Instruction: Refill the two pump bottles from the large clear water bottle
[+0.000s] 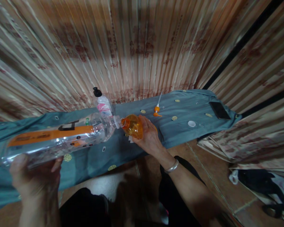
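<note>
Over a long surface [172, 134] draped in blue-green cloth [85, 168], two bottles are meeting neck to neck, and both hands are working at once! On the left, the left hand [36, 178] is holding the big clear bottle [68, 135] near its base, the fingers spreading broadly around the plastic from below. That bottle is lying almost level in the air, its orange label showing and its open neck pointing to the right.

Across from it, the right hand [148, 135] is closing its fingers around the orange bottle [134, 126], which is tilting over the middle of the surface with its neck facing the clear one. The two mouths are lining up closely; whether the rims are actually touching is hard to tell through the blur. A silvery bracelet [172, 166] is circling the right wrist.

Just behind the clear bottle's neck, a pump bottle [104, 105] with a black top and a pink label is standing. Off to the right, an orange pump head [156, 110] is lying on the cloth with its pale tube pointing toward the curtain [142, 47]. Farther along, a whitish disc [191, 124] is resting near a dark phone [219, 110].
</note>
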The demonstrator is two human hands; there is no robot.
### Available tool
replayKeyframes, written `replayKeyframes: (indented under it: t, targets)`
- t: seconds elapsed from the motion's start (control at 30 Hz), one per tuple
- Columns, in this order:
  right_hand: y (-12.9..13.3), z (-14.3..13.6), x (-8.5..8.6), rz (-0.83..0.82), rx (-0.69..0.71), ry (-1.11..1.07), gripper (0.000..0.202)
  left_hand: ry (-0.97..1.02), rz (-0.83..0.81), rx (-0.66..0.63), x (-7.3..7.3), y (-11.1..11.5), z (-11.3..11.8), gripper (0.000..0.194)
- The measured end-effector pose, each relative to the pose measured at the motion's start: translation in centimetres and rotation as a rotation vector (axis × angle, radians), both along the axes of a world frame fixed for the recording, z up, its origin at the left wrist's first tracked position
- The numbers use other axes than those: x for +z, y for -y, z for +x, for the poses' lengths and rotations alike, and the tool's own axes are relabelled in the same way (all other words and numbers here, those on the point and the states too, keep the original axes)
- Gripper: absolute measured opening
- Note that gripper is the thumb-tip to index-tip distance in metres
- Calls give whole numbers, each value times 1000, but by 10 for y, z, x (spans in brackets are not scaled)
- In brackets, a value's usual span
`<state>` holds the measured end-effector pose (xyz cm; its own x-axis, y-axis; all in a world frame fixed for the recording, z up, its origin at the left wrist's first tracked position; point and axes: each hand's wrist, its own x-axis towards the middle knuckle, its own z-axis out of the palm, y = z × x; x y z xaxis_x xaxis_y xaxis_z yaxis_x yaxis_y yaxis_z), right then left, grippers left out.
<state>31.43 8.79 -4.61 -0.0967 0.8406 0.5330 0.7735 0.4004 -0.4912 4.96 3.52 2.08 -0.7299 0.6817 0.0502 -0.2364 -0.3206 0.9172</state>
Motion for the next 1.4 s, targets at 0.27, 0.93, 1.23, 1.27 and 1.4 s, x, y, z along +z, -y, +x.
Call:
replayKeyframes:
  t: [0.27,0.93,1.23,1.27,1.4]
  targets:
    - [0,0,-1,-17,5,-14,78,-27,-22,-16,-1,-2,-1,37]
    - [1,0,1,-12,7,-13,77,-28,30,-39,-3,-2,-2,35]
    - [-1,0,-1,-15,9,-30,77,-15,-1,-14,0,-2,0,37]
    - [-1,-1,-1,-12,10,-30,77,-15,-1,-17,-1,-2,0,37]
    - [0,-1,0,-9,7,-27,77,-23,6,-29,-4,-3,-3,35]
